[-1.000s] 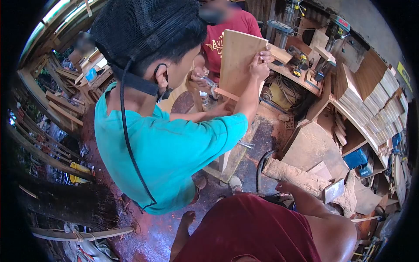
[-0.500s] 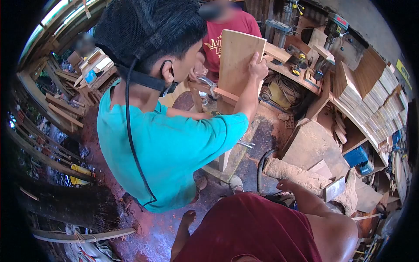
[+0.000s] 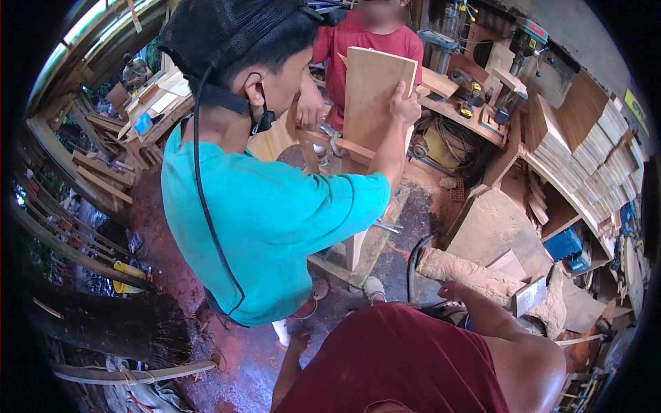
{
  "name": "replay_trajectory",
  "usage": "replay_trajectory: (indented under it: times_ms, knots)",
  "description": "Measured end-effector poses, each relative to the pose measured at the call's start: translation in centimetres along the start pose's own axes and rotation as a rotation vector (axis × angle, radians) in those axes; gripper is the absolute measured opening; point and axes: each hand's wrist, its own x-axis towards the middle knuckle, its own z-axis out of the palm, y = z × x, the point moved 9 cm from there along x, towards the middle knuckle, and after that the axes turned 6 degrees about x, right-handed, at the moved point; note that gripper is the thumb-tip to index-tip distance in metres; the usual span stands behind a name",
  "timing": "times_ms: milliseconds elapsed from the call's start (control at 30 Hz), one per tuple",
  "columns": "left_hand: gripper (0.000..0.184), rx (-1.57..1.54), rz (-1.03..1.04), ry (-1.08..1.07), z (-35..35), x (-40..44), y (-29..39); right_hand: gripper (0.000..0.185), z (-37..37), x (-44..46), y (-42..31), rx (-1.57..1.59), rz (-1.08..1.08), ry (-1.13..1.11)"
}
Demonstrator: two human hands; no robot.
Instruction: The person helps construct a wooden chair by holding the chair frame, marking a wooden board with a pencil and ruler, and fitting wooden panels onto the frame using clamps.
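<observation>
My left hand [image 3: 300, 341] hangs low beside my maroon shirt, in front of the wet floor, with nothing visible in it. Its fingers look loosely extended, though they appear small. My right hand [image 3: 452, 292] is forward on the other side, near a sawdust-covered bundle [image 3: 475, 275]; its fingers look relaxed and I see nothing in them. A shiny metal block [image 3: 529, 297] lies beyond my right forearm. Ahead, a co-worker in a teal shirt [image 3: 275, 213] grips an upright wooden board [image 3: 379, 103]. A metal clamp [image 3: 333, 141] sits at a wooden rail beside that board.
Another person in a red shirt [image 3: 341, 62] stands across from the co-worker. Drill presses [image 3: 527, 51], a yellow cordless drill [image 3: 472, 98] and stacked boards [image 3: 585, 138] line the right side. A black hose [image 3: 415, 258] curves over the floor. A yellow container [image 3: 129, 277] lies left.
The co-worker in teal has shifted slightly right and turned the head, still holding the board. The person in red has straightened, with one arm now lower. My hands have barely moved.
</observation>
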Motion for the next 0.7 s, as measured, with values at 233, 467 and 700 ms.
replay_trajectory:
  times_ms: [233,467,700]
  knots:
    - [0.026,0.157,0.289,0.02,-0.5,-0.5,2.7,0.032,-0.1,0.5,-0.6,-0.004,-0.009,-0.008]
    - [0.025,0.263,0.139,0.054,-1.0,-0.4,3.4,0.028,1.5,7.7,2.1,-0.169,-0.425,-0.049]
    - [0.021,-0.339,-0.09,-0.017,1.1,4.4,-6.6,0.029,-1.5,0.8,-2.7,0.072,-0.034,-0.043]
